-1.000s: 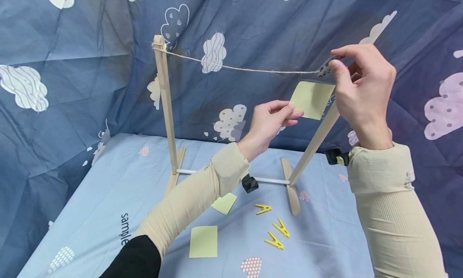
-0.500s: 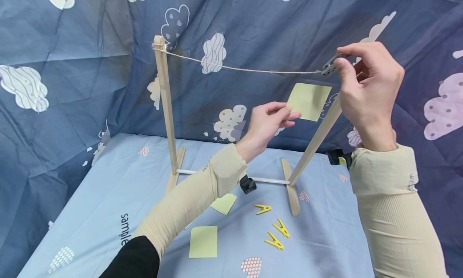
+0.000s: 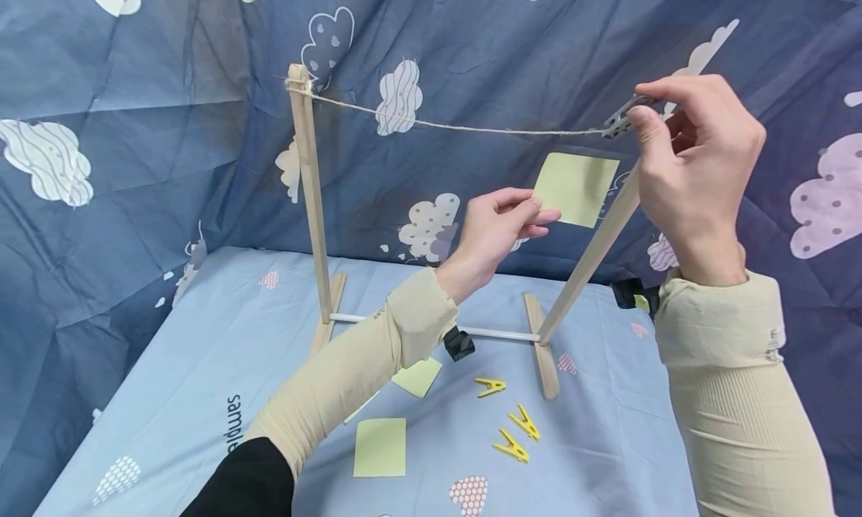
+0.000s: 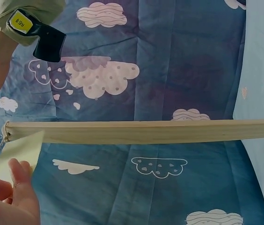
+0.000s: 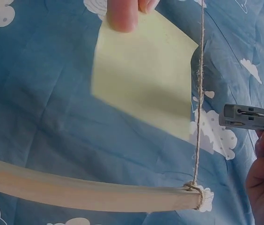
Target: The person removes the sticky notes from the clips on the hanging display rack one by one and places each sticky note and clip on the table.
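My left hand (image 3: 501,225) pinches a pale yellow paper square (image 3: 579,188) by its lower left corner. The paper stays flat, just below the string (image 3: 471,129). Between thumb and forefinger, my right hand (image 3: 700,158) pinches a grey clothespin (image 5: 246,117) near the string's right end. In the head view the clothespin overlaps the string, but the right wrist view shows a gap between them. The left wrist view has the paper (image 4: 17,152) and my left thumb in front of it.
The string runs between a left wooden post (image 3: 308,203) and a right wooden post (image 3: 592,255), joined low by a white rod (image 3: 501,334). Three yellow clothespins (image 3: 512,446) and several paper squares (image 3: 380,447) lie on the light blue cloth (image 3: 592,457).
My right hand has shifted a little to the right with the grey clothespin. My left hand and its paper have drifted slightly left.
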A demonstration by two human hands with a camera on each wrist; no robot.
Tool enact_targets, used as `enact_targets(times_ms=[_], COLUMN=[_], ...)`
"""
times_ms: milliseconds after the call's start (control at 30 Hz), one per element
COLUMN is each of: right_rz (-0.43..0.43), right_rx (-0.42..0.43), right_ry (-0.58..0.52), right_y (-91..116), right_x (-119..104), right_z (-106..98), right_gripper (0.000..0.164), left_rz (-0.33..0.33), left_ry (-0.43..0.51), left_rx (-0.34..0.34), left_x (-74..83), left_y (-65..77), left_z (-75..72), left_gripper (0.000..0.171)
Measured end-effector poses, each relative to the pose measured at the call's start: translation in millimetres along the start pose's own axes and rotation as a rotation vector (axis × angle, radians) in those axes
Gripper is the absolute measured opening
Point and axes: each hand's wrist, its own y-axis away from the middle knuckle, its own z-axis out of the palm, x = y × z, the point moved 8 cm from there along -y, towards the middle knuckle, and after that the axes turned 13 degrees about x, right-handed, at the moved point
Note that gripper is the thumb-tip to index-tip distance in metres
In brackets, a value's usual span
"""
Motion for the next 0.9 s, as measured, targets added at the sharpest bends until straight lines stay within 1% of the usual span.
enact_targets(times_ms=[100, 200, 300, 400, 500, 600, 700, 733, 833, 900], right_rz=[0.016, 0.039, 0.038, 0.032, 0.038, 0.053, 0.067, 0.07, 0.084, 0.098], right_rx=[0.017, 0.036, 0.045, 0.051, 0.065, 0.081, 0.091, 0.09, 0.09, 0.093], right_ry=[-0.008, -0.014, -0.011, -0.012, -0.017, -0.03, -0.048, -0.052, -0.066, -0.077], right_y=[0, -1, -2, -1, 1, 3, 6, 7, 11, 14], right_x=[-3, 1, 5, 7, 9, 9, 9, 9, 10, 11], right_z=[-4, -10, -13, -16, -20, -23, -26, -27, -30, -33], right_gripper=[0.015, 0.015, 0.015, 0.015, 0.015, 0.015, 0.014, 0.014, 0.015, 0.016], left_rz=[0.024, 0.057, 0.097, 0.149, 0.184, 0.188, 0.193, 0.192, 0.209, 0.22], left_ry=[-0.014, -0.04, -0.051, -0.063, -0.076, -0.111, -0.141, -0.149, -0.172, -0.188], left_rx=[-0.03, -0.073, -0.114, -0.149, -0.17, -0.179, -0.181, -0.184, -0.196, -0.207], left_x=[-1.0, -5.3, -9.0, -7.1, -3.2, 4.2, 4.6, 4.2, -3.6, -6.1], left_y=[-0.7, -3.5, -5.5, -2.7, 2.3, 11.5, 15.1, 16.1, 14.3, 16.1], left_z=[0.1, -0.1, -0.8, -2.1, -4.8, -8.5, -12.7, -13.9, -17.4, -19.4], left_gripper=[0.025, 0.023, 0.022, 0.022, 0.023, 0.025, 0.026, 0.026, 0.026, 0.026])
